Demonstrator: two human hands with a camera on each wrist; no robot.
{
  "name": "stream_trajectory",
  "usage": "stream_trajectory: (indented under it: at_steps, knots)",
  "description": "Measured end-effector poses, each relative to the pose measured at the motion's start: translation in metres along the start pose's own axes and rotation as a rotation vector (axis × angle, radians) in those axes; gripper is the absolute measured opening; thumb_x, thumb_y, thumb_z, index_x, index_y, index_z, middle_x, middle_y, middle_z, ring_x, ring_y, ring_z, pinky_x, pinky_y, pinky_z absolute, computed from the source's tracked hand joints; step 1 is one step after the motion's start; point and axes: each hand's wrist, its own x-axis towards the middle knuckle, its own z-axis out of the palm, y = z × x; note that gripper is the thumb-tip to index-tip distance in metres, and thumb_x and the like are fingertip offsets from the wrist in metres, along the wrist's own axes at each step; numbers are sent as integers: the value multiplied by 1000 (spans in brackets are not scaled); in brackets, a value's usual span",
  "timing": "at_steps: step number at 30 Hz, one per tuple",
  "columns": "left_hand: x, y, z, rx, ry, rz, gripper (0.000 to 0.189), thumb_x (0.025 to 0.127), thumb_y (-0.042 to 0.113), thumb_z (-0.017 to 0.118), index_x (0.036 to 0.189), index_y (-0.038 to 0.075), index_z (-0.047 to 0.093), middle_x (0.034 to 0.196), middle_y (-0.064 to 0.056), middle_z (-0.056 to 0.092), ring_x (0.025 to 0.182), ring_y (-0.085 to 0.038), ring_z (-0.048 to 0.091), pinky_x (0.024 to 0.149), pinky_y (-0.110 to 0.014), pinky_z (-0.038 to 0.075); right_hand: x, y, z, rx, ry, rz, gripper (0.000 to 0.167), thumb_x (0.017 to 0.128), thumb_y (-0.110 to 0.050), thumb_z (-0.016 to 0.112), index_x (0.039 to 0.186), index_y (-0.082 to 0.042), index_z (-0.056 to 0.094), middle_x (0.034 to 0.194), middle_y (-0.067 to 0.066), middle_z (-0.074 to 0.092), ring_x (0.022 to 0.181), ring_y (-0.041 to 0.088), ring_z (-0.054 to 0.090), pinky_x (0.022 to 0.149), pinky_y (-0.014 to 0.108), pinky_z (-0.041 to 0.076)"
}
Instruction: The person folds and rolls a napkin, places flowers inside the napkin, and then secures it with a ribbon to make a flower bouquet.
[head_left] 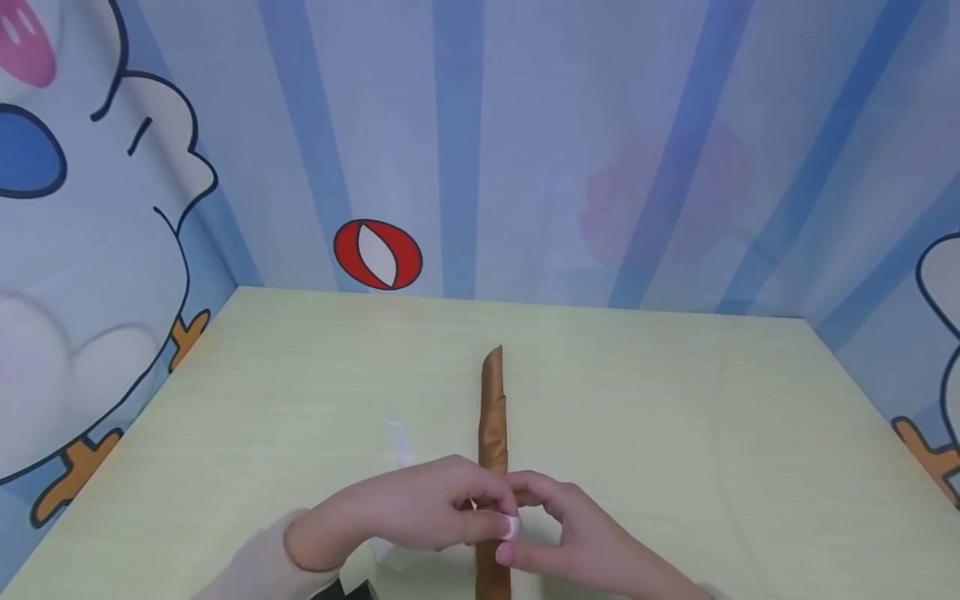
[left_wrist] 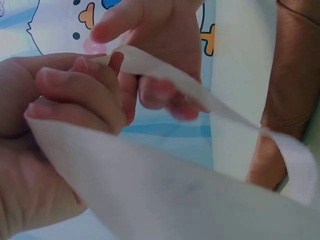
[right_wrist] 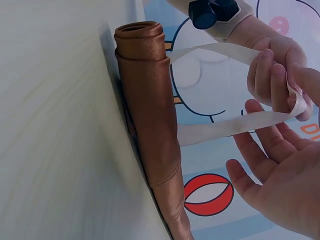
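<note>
A shiny brown roll of cloth [head_left: 492, 417] lies lengthwise on the table, its layered end showing in the right wrist view. A white ribbon [right_wrist: 215, 127] runs from beside the roll in a loop up to the hands. My left hand [head_left: 420, 504], fingers curled, pinches this ribbon above the roll; a small white bit shows at its fingertips. Facing it from the right, my right hand [head_left: 573, 529] keeps its fingers spread and loosely bent. The ribbon passes close by those fingers in the right wrist view; whether they touch it I cannot tell.
The pale table [head_left: 637, 400] extends around the roll. A striped blue-and-white printed backdrop [head_left: 525, 167] with cartoon figures stands behind and at both sides. Part of the ribbon lies left of the roll, partly covered by the left hand. A dark wrist device [right_wrist: 212, 12] sits at the left sleeve.
</note>
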Motion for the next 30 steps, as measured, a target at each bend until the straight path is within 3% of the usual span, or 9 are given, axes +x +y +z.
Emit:
stream_trajectory:
  at_steps: [6, 8, 12, 19, 25, 30]
  knots:
    - [-5, 8, -9, 21, 25, 10, 13, 98, 11, 55, 97, 6, 66, 87, 4, 63, 68, 1, 49, 64, -18, 46, 1, -3, -2, 169, 3, -71, 26, 94, -7, 60, 120, -8, 60, 101, 8, 67, 97, 12, 60, 94, 32, 42]
    - [-6, 9, -11, 14, 25, 9, 14, 98, 12, 55, 98, 6, 67, 88, 4, 63, 67, 0, 49, 62, -18, 45, 2, -4, -3, 264, -19, -80, 21, 97, -9, 55, 115, 0, 60, 90, 16, 64, 88, 10, 61, 88, 30, 46]
    - [-8, 11, -14, 10, -11, 36, 14, 97, 12, 56, 98, 5, 67, 87, 7, 64, 61, 0, 43, 56, -17, 39, 4, -4, -5, 419, -95, -64, 29, 102, -16, 47, 109, 9, 59, 78, 29, 55, 75, 6, 60, 82, 32, 49]
    - [-7, 20, -19, 30, -70, 74, 12, 97, 7, 56, 98, 3, 67, 89, 2, 66, 65, 2, 45, 61, -16, 43, 9, -6, -10, 463, -184, -75, 40, 104, -24, 41, 97, 12, 56, 68, 20, 53, 70, 13, 58, 78, 32, 48]
    - [-7, 25, -24, 31, -81, 92, 12, 97, 8, 55, 97, 3, 66, 85, 3, 61, 59, 1, 39, 55, -16, 38, 12, -9, -13, 462, -195, -93, 43, 104, -27, 42, 89, 12, 54, 64, 16, 51, 66, 16, 55, 74, 30, 48]
    - [-8, 27, -25, 21, -100, 129, 12, 97, 8, 54, 97, 2, 64, 87, -1, 61, 56, 0, 36, 54, -17, 36, 14, -8, -14, 607, -288, -88, 53, 105, -32, 37, 90, 17, 49, 68, 13, 53, 72, 9, 56, 75, 25, 47]
